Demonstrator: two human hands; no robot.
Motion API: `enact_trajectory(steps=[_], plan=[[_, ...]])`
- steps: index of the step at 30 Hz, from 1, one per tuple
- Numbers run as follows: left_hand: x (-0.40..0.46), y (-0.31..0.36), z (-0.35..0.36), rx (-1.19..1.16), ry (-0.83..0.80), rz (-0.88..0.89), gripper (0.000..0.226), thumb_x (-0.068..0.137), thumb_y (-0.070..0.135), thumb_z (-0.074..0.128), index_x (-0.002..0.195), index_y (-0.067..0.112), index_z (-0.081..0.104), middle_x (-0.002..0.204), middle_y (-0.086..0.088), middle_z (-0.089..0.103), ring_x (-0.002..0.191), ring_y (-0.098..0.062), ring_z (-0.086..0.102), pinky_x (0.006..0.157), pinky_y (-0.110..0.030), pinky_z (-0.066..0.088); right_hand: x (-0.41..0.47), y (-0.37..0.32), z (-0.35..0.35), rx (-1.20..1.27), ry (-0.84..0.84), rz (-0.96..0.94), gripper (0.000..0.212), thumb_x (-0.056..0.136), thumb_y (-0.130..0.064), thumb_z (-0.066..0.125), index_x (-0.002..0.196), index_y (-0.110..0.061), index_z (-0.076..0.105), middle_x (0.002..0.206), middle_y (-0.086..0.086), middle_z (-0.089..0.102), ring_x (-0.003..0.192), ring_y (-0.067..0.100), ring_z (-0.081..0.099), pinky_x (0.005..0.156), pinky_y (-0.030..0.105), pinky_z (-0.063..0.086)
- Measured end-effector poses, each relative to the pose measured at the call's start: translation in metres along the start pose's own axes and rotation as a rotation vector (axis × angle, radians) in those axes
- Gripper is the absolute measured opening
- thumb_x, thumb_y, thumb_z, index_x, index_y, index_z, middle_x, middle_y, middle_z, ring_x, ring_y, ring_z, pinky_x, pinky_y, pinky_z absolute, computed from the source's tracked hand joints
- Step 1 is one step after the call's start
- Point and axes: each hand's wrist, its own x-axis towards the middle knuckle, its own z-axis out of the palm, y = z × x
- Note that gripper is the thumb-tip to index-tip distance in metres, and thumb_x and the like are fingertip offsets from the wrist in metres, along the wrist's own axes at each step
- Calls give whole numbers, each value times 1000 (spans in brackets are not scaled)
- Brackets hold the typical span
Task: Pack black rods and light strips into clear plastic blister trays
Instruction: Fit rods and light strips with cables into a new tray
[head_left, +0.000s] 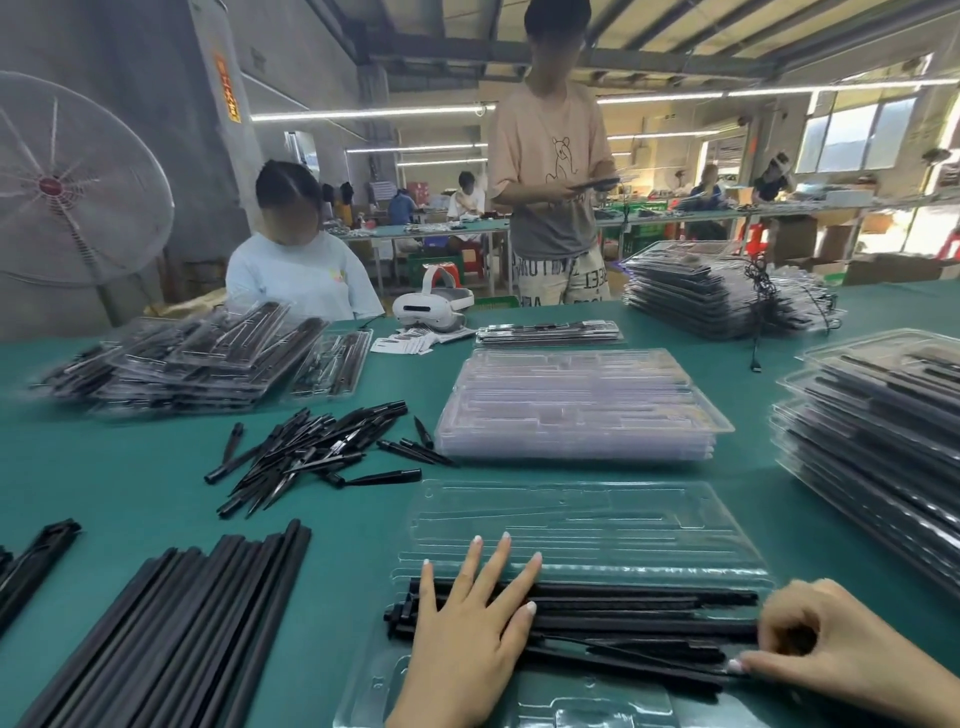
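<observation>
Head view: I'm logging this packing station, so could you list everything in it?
open tray: one, clear, front centre on the green table
rods in tray: several, black, near half
empty trays: one stack, clear, behind it
long rods: one bundle, black, front left
short pieces: loose pile, black, centre left
packed trays: stacks at right, far right, far left
headset: one, white, far edge
fan: one, white, left
left hand: flat on rods
right hand: pinching a rod end
</observation>
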Motion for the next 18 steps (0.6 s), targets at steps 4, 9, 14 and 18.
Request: enact_trajectory(steps=[4, 9, 14, 18], plan=[[0, -3, 1, -4, -2, 3, 42, 100, 53, 12, 128, 67, -16, 144, 32, -28, 133, -4, -35, 97, -33, -36, -1, 5, 8, -61, 111, 35, 51, 67, -77, 60, 60, -27, 52, 54, -26, 46, 54, -12, 45, 80, 14, 30], [2, -10, 1, -3, -42, 4, 43, 100, 55, 14, 139, 63, -2, 144, 33, -25, 138, -1, -28, 112, -42, -21, 5, 4, 23, 0, 213, 44, 50, 64, -64, 70, 57, -21, 44, 47, -21, 37, 48, -8, 37, 70, 7, 33], [3, -22, -3, 13, -47, -25, 43, 100, 54, 14, 140, 62, 0, 148, 31, -20, 141, -1, -22, 115, -45, -15, 15, 2, 40, 47, 321, 3, 46, 67, -36, 79, 56, -18, 39, 45, -17, 34, 46, -4, 33, 65, 11, 34], [3, -51, -12, 33, -58, -81, 46, 100, 53, 15, 141, 58, -5, 150, 27, -20, 144, -5, -19, 115, -47, -12, 44, -9, 59, 45, 327, -54, 48, 75, -31, 77, 52, -15, 38, 43, -13, 31, 44, 1, 31, 67, 20, 35]])
